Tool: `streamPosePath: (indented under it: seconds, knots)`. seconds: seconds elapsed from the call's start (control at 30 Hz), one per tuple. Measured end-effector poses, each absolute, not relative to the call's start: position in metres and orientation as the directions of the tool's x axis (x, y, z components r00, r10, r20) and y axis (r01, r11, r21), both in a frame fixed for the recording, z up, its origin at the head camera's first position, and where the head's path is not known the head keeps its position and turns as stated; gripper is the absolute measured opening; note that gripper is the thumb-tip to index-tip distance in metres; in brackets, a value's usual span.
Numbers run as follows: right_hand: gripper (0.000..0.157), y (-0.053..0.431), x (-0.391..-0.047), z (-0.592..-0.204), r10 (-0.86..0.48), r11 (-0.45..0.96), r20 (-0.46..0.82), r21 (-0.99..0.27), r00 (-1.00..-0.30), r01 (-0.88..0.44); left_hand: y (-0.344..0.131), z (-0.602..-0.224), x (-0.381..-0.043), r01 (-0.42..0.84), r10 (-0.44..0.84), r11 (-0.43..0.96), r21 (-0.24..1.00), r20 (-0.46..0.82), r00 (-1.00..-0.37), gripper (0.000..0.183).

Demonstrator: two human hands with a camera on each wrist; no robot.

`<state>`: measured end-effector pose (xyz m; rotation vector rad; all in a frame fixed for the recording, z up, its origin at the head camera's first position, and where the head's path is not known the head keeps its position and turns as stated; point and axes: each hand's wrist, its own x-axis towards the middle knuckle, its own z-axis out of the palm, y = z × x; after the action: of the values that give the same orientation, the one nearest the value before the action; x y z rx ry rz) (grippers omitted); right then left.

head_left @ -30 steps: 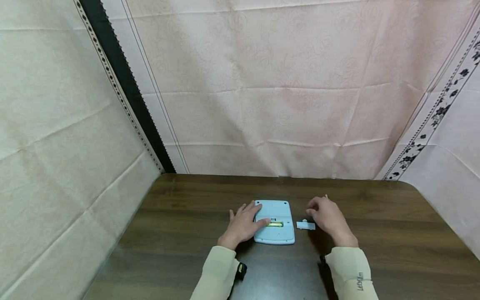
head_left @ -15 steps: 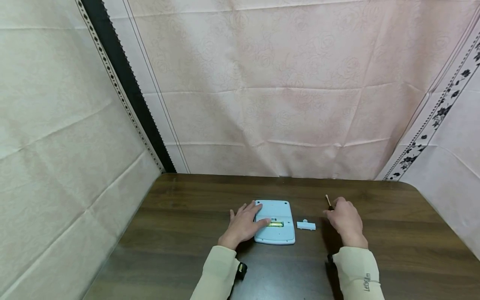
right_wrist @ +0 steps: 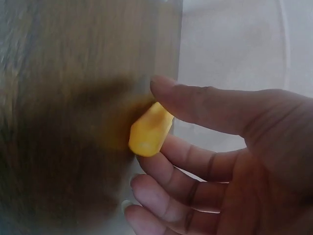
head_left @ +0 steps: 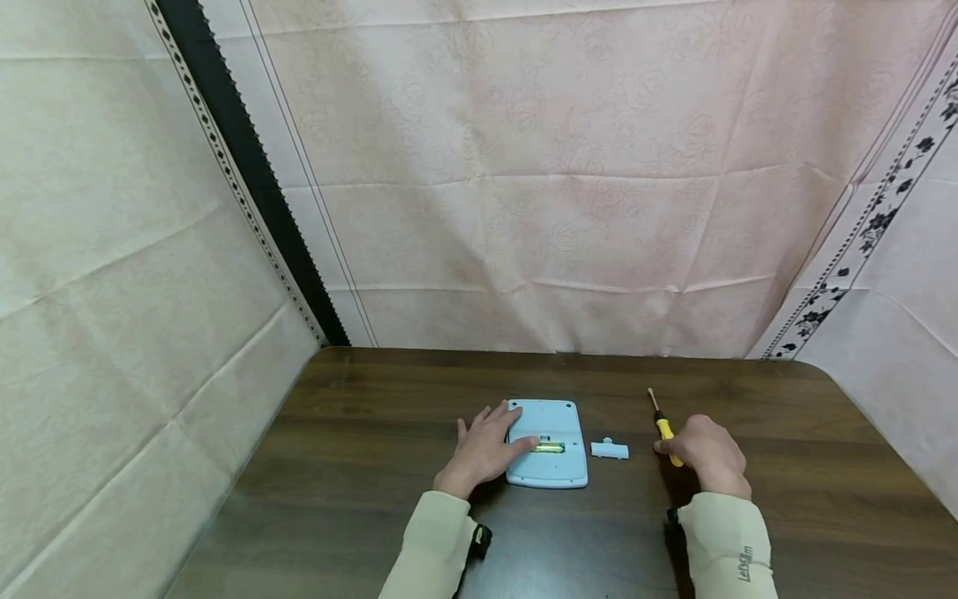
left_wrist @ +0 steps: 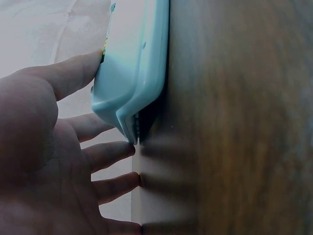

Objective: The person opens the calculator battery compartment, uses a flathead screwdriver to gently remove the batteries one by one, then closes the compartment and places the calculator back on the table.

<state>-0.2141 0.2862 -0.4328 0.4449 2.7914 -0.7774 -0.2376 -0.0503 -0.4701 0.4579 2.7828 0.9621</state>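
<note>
A light blue calculator-like device [head_left: 550,470] lies back side up on the table, its compartment uncovered with a battery [head_left: 554,448] inside. My left hand [head_left: 485,449] rests on its left side, fingers spread and straight. The thumb lies by the battery; in the left wrist view the other fingers reach past the device's edge. A small light blue battery cover [head_left: 609,450] lies just right of the device. Further right is a screwdriver [head_left: 664,428] with a yellow handle, tip pointing away. My right hand [head_left: 707,449] pinches its handle end between thumb and curled fingers.
The brown wooden table [head_left: 359,499] has rounded far corners. Pale cloth [head_left: 561,208] hangs behind it and along both sides. Bare tabletop shows left of the device and right of the right hand.
My right hand has moved right and nearer from beside the battery cover, bringing the screwdriver's yellow handle into sight. The screwdriver tip stays about where it was. The left hand has not moved.
</note>
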Motion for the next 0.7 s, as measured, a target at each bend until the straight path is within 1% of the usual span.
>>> streamPosePath:
  seconds: [0.2, 0.37, 0.47, 0.6, 0.7]
  knots:
    - [0.033, 0.2894, -0.2150, -0.4353, 0.245, 0.804, -0.285, -0.475, -0.927, 0.358, -0.0501, -0.4690, -0.2367, 0.230, 0.336, 0.745, 0.626, -0.055, -0.940, 0.066]
    - [0.036, 0.2903, -0.2159, -0.4341, 0.267, 0.795, -0.253, -0.487, -0.930, 0.361, -0.0501, -0.4681, -0.2356, 0.232, 0.339, 0.741, 0.631, -0.052, -0.940, 0.067]
    - [0.034, 0.2911, -0.2167, -0.4325, 0.262, 0.792, -0.220, -0.507, -0.940, 0.340, -0.0501, -0.4678, -0.2357, 0.231, 0.338, 0.739, 0.633, -0.053, -0.939, 0.067]
    - [0.030, 0.2917, -0.2175, -0.4304, 0.257, 0.780, -0.129, -0.557, -0.958, 0.284, -0.0502, -0.4681, -0.2365, 0.231, 0.339, 0.740, 0.632, -0.054, -0.939, 0.067]
    - [0.033, 0.2908, -0.2173, -0.4297, 0.274, 0.756, -0.061, -0.603, -0.960, 0.254, -0.0505, -0.4691, -0.2369, 0.234, 0.341, 0.738, 0.633, -0.051, -0.939, 0.067]
